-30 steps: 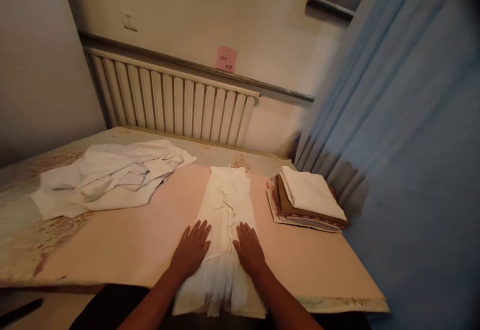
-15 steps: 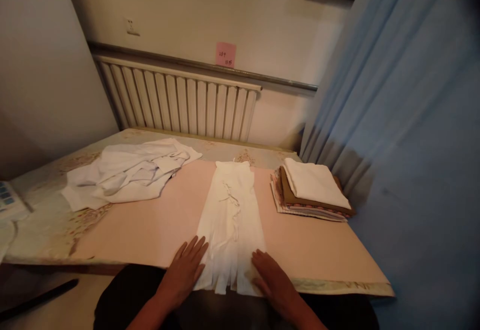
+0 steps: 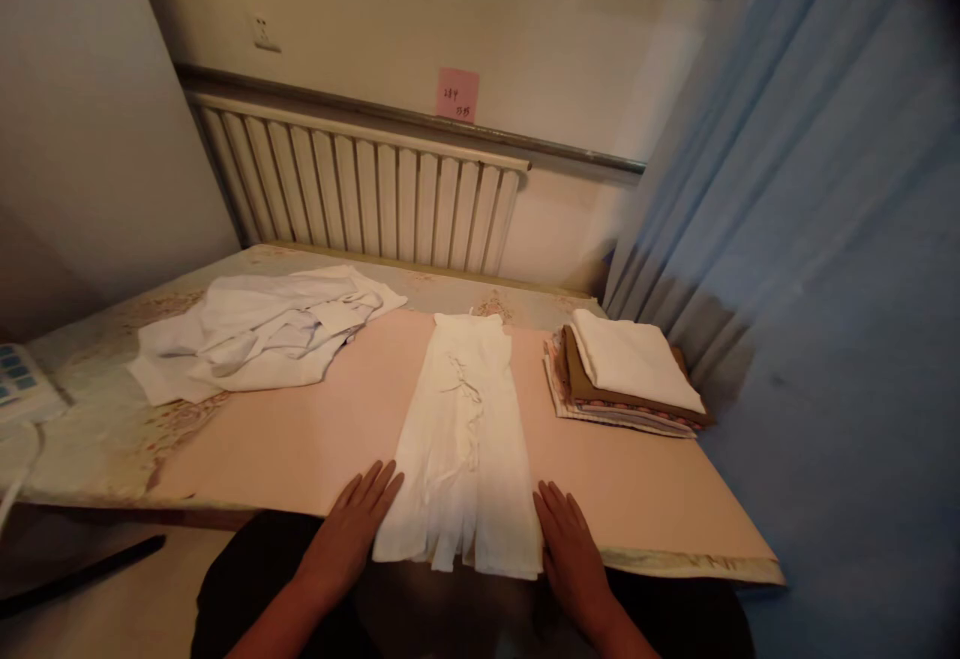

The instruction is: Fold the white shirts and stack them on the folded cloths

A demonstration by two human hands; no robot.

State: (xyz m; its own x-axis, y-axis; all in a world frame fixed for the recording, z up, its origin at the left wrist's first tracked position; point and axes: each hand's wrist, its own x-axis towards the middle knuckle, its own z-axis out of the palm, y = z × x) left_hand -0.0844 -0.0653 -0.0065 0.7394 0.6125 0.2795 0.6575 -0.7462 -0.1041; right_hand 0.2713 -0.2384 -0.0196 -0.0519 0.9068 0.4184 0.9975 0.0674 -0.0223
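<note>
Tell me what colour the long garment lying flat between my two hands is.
White, or off-white in this dim light. The long garment shows plainly in the head view.

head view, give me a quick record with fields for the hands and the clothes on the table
left hand: left hand, flat, fingers spread, at the left hem edge of the long narrow white garment
right hand: right hand, flat, at the right hem edge
garment: lying lengthwise, hem over the pink-topped table edge
far left: crumpled white cloth pile
right: folded stack of brown and white cloths
</note>
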